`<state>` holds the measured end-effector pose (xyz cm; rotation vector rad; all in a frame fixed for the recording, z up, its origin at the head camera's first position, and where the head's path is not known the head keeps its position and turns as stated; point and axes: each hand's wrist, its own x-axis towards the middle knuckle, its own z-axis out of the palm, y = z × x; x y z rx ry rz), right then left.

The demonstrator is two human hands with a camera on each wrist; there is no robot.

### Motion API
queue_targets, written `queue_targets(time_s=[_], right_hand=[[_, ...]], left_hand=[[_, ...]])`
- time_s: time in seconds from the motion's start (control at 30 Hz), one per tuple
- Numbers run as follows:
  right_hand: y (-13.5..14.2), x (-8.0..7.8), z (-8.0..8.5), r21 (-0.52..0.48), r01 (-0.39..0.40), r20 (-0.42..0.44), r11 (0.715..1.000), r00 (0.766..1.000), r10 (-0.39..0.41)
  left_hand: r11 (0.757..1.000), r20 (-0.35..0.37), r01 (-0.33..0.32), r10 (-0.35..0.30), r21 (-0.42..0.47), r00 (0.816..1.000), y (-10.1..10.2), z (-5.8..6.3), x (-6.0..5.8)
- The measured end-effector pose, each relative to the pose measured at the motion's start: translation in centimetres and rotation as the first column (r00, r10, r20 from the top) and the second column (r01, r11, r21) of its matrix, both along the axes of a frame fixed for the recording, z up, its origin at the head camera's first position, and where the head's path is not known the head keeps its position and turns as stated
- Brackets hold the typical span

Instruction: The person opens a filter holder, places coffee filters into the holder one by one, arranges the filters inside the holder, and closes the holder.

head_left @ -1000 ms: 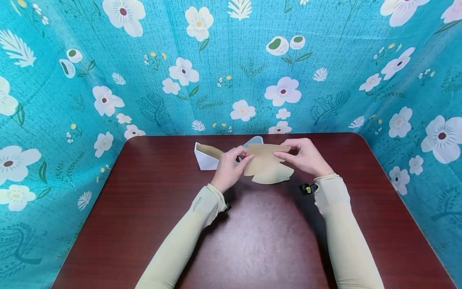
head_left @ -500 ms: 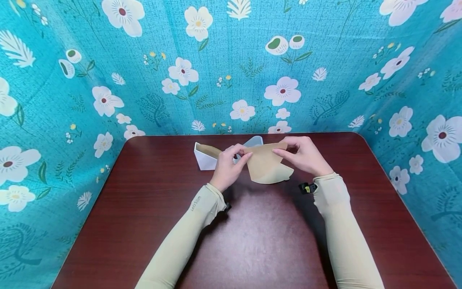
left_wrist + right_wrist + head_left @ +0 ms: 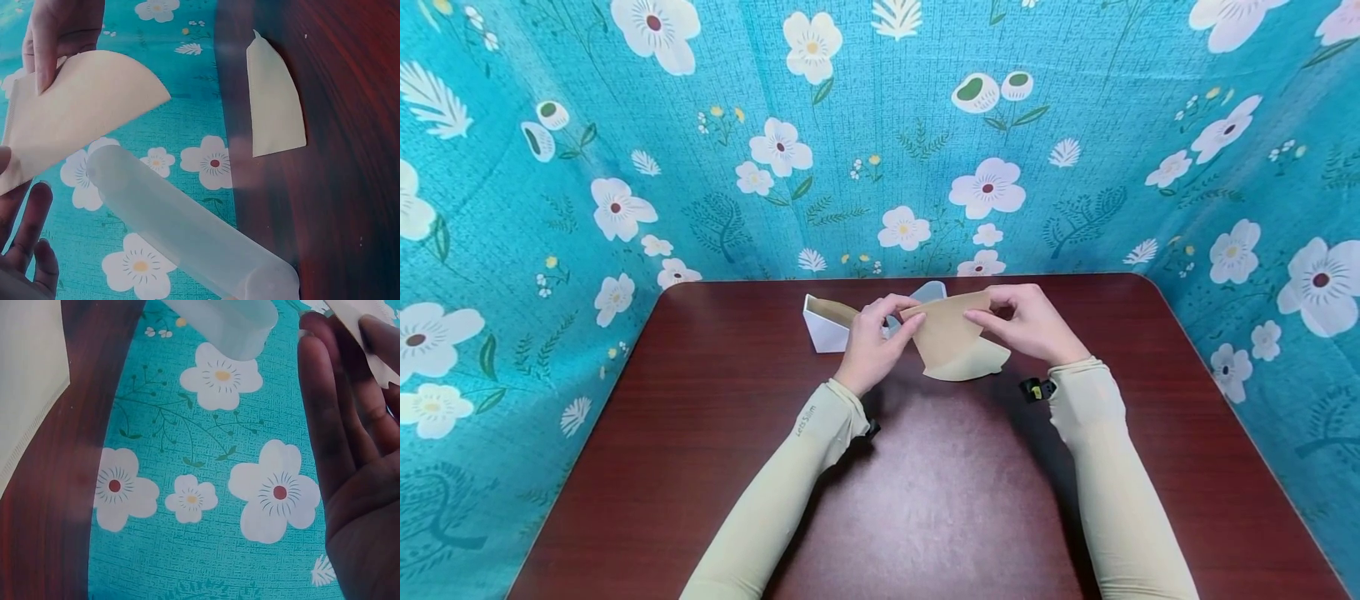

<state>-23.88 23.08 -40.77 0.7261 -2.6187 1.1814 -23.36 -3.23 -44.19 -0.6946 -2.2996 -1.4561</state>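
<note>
Both hands hold a tan, fan-shaped coffee filter (image 3: 953, 323) up over the far part of the table. My left hand (image 3: 872, 342) pinches its left corner, with thumb in front and fingers behind. At the upper right corner, my right hand (image 3: 1033, 325) grips it between thumb and fingers. The left wrist view shows the filter's curved edge and the crimped seam near the hands. A second coffee filter (image 3: 275, 100) lies on the table, partly covered by the held one in the head view.
Behind my left hand stands a white holder (image 3: 829, 333) with brown paper inside. A pale translucent plastic piece (image 3: 187, 225) stands beside it, partly hidden by the hands in the head view. A blue floral cloth (image 3: 880, 167) hangs along the edges of the dark red table (image 3: 715, 433).
The held filter has tilted, its left corner now lower than its right. My left fingers have shifted slightly along that corner, while my right hand has barely moved.
</note>
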Motion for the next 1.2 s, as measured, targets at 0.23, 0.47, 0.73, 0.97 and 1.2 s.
queue_targets(time_s=[0.23,0.47,0.73,0.97,1.2], right_hand=[[-0.27,0.18,0.10,-0.030,0.019,-0.022,0.999,1.000,-0.020],[-0.43,0.09,0.03,-0.018,0.003,0.020,1.000,1.000,-0.003],[-0.77,0.22,0.11,0.011,-0.051,0.015,0.999,0.999,0.051],[-0.81,0.22,-0.31,0.015,-0.036,0.044,0.999,0.998,0.036],[-0.87,0.19,-0.17,0.054,-0.058,0.014,0.997,0.998,0.057]], left_hand=[[0.999,0.016,-0.002,0.001,0.054,1.000,-0.07,-0.09,0.02],[0.999,0.037,-0.015,0.013,0.052,0.999,-0.26,-0.14,0.02],[1.000,0.016,-0.010,0.009,0.012,1.000,-0.20,-0.04,0.07],[0.999,0.020,-0.022,0.021,0.049,1.000,-0.18,-0.06,0.04],[1.000,-0.001,-0.008,0.008,0.010,1.000,-0.11,-0.09,0.06]])
